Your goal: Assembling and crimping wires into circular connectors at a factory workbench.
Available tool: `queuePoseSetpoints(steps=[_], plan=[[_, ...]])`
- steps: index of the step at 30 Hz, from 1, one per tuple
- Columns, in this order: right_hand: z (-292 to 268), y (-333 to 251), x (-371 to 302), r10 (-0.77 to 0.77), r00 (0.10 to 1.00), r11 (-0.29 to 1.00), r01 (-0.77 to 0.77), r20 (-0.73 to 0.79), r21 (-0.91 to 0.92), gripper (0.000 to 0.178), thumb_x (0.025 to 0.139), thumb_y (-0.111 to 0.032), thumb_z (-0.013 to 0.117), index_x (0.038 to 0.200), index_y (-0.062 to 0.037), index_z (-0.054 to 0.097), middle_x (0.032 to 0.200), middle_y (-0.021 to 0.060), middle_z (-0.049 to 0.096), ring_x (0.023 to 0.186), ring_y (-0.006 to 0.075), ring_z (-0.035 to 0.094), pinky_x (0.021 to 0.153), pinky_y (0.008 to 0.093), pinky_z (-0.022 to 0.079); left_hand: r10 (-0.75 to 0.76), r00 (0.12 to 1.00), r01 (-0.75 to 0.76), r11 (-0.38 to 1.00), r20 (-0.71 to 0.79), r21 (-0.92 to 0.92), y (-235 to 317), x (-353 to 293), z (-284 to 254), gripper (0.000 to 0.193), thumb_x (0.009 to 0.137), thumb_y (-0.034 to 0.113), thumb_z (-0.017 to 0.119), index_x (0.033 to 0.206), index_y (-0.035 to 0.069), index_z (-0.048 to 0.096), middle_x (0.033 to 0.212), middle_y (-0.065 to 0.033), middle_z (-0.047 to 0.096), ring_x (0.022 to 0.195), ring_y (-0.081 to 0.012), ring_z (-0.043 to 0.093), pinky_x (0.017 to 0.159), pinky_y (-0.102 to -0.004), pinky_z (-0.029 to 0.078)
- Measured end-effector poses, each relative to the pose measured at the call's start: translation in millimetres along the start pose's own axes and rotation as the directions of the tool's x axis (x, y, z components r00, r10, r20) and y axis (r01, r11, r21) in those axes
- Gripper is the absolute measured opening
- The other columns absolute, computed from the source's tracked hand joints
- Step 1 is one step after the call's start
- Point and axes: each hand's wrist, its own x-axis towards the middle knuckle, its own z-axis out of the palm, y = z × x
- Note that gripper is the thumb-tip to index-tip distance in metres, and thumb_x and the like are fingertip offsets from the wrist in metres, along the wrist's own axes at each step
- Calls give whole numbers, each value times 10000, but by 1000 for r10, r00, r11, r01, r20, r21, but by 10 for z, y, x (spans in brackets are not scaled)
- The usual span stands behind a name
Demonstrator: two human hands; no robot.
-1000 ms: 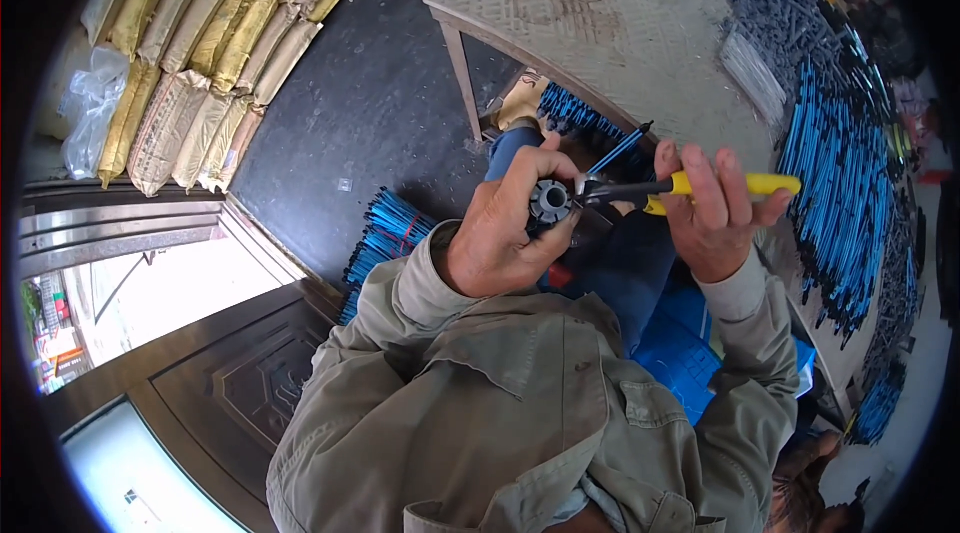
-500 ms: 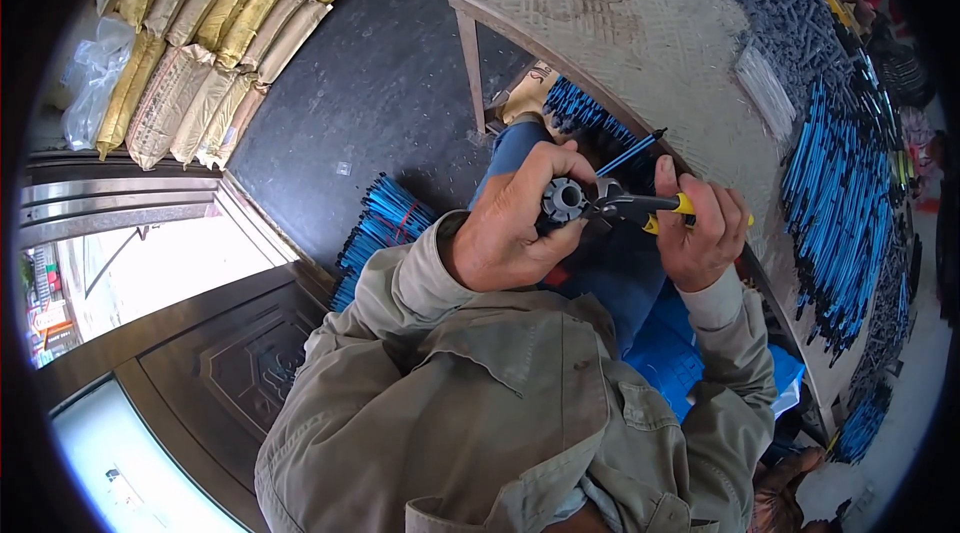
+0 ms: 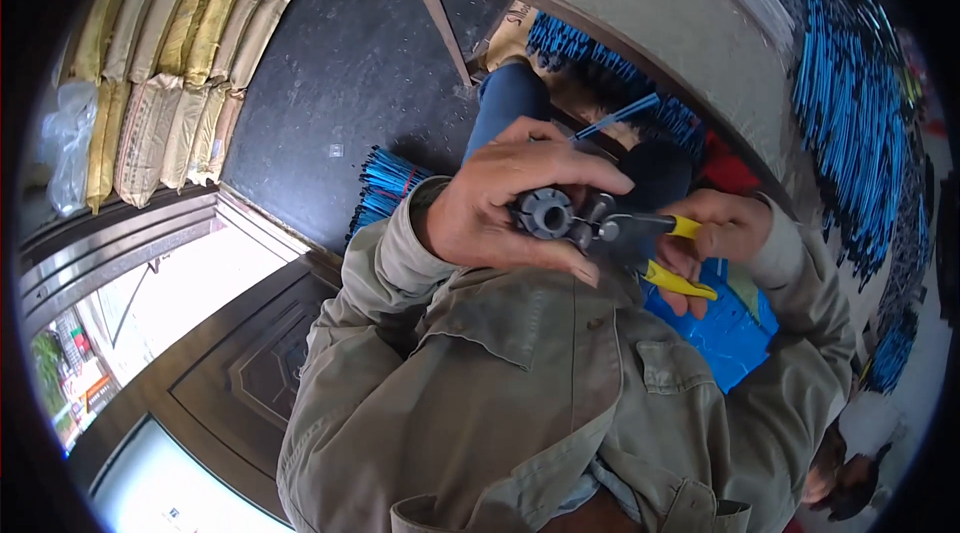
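Yellow-handled pliers (image 3: 608,231) held by right hand (image 3: 735,223), handles spread, head just beside grey notched ring (image 3: 540,211). Ring gripped in left hand (image 3: 490,191), beyond khaki shirt (image 3: 500,383). Ring best kept steady, fingertips kept clear of pliers' head.

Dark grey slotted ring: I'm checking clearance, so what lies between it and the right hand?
In the head view, yellow-handled metal pliers reach from the right hand toward the dark grey slotted ring.
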Motion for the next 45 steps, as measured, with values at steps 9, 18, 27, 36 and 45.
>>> queuePoseSetpoints(steps=[9,18,27,36,45], plan=[[108,18,54,-46,998,959,30,52,282,484,845,-191,614,1228,-7,381,981,151,581,728,217,623,619,288,506,2,994,-4,1000,-107,-19,-79,-123,16,641,506,377,831,995,14,632,885,-66,659,698,-166,566,783,-368,338],[45,235,38,57,865,332,-487,498,808,527,807,-109,631,1262,-9,383,1022,189,572,747,304,624,651,365,505,40,983,-23,995,180,-95,-106,11,-77,620,520,375,821,992,22,629,911,-72,661,736,-180,572,786,-359,331],[261,231,9,-273,869,753,-75,-413,-654,521,846,-178,609,1300,-71,377,981,158,615,740,217,646,585,275,496,-50,998,47,995,-27,-93,-88,-29,11,638,529,346,826,1032,16,613,942,-82,657,739,-181,556,784,-362,324],[104,268,-19,-223,943,975,209,-246,-82,397,790,-136,649,1154,-36,525,1000,127,581,741,229,600,610,303,470,19,996,-9,993,81,-121,-141,17,-35,596,560,325,826,1016,11,605,906,-59,632,724,-176,514,770,-356,333],[247,263,163,-488,704,523,-238,-517,-818,354,672,-194,714,987,-56,629,953,114,561,777,286,586,603,334,479,-75,990,81,996,-123,44,-90,12,109,534,578,283,834,972,15,592,870,-53,601,761,-171,488,752,-332,353]])
